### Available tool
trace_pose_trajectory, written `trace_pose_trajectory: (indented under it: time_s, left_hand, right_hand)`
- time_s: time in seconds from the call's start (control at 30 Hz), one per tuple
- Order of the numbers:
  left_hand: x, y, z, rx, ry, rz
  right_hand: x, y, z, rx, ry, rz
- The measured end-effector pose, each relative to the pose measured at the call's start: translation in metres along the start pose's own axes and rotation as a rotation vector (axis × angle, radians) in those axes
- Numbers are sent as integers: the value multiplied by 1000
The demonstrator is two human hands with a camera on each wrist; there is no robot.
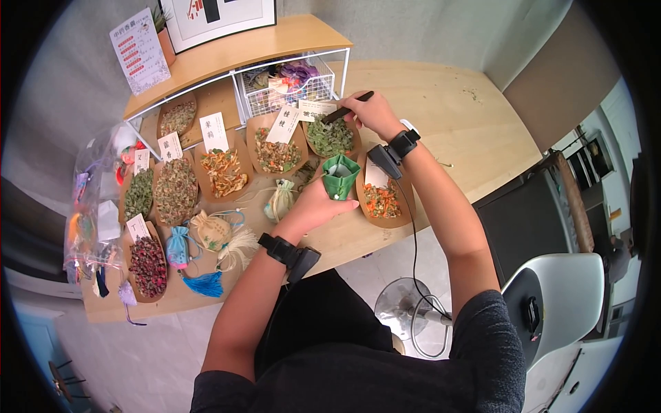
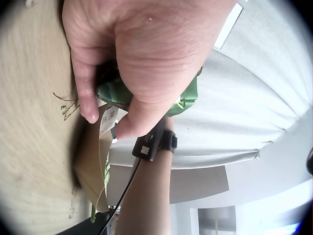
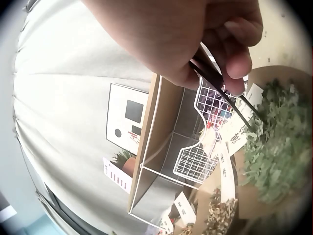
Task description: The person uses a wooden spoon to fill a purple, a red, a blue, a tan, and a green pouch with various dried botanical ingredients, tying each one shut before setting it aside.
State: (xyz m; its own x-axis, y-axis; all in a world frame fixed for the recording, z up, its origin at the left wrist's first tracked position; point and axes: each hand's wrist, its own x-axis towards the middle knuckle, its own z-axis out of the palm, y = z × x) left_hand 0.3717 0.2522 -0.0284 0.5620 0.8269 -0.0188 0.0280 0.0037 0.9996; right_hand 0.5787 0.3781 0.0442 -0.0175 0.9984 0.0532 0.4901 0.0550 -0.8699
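Note:
My left hand (image 1: 323, 205) holds a small green pouch (image 1: 340, 176), its mouth open and facing up, above the table's front edge. In the left wrist view the thumb and fingers curl round the green cloth (image 2: 185, 100). Dark tweezers (image 1: 348, 108) are pinched in my right hand (image 1: 375, 115). Their tips reach the dried green leaves (image 3: 279, 142) in a brown paper tray (image 3: 293, 72), as the right wrist view shows. Inside the pouch something pale is visible; I cannot tell what.
Brown trays of dried flowers and herbs, such as orange pieces (image 1: 382, 202) and red buds (image 1: 147, 265), surround the pouch. Finished-looking sachets (image 1: 281, 200) lie at the front. Behind stand a wooden shelf (image 1: 206, 65) and a wire basket (image 1: 265, 103); a white chair (image 1: 585, 289) is at right.

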Motion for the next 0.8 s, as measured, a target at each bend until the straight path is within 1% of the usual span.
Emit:
trace_pose_trajectory:
  time_s: [0.1,0.2,0.3,0.4,0.57,0.63,0.73,0.8]
  left_hand:
    - [0,1,-1,10,-5,-13]
    - [0,-1,0,17,-7,-5]
    - [1,0,-1,22,-15,-11]
    - [1,-1,-1,27,-5,-6]
    - [0,0,0,11,3,-10]
    - [0,0,0,0,-8,-24]
    - [-2,0,4,-67,38,27]
    - [1,-2,1,-25,8,24]
  right_hand:
    - [-2,0,6,53,-42,15]
    - [-9,-4,17,27,-77,-2]
    - [-6,6,21,42,-101,-86]
    - [-6,7,21,31,-101,-85]
    - [-9,-2,3,55,-57,-120]
    - [-15,-13,-8,53,-49,-128]
    - [-28,-33,-21,71,-40,-127]
    - [-42,-48,-30,85,-37,-144]
